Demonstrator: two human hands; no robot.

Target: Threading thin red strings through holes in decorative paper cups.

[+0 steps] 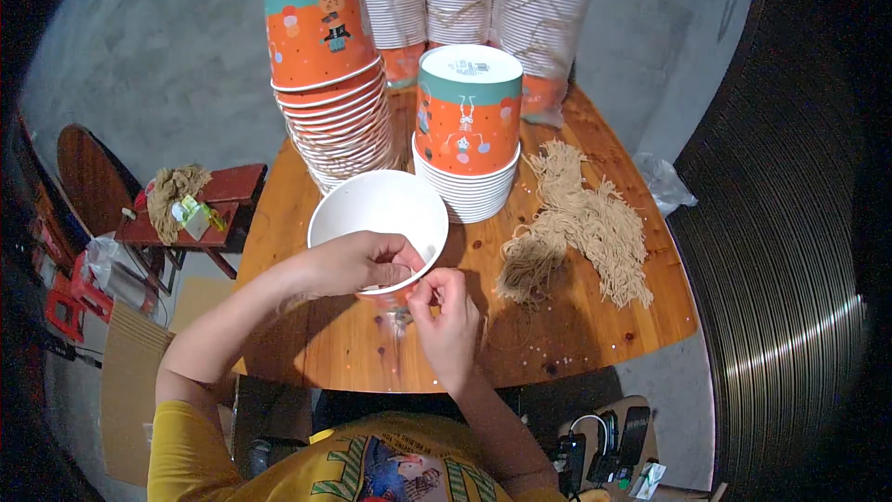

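A white-lined paper bucket [376, 209] tilts toward me near the front of the wooden table, its open mouth up. My left hand [367, 260] reaches over its near rim, fingertips curled together inside the wall; what they pinch is too small to make out. Just outside the same rim, my right hand [446, 316] has thumb and forefinger pressed together, with whatever is between them hidden. Right of the hands lies a loose heap of beige cord [604, 242]. Behind the bucket stands an upside-down stack of orange and teal paper buckets [469, 130].
A taller, leaning stack of buckets [325, 46] with cords hanging along it stands at the left. Plastic-wrapped bucket stacks [544, 9] line the back. A red bench [232, 186] with more cord is off left; a ribbed dark shutter [790, 251] is at right.
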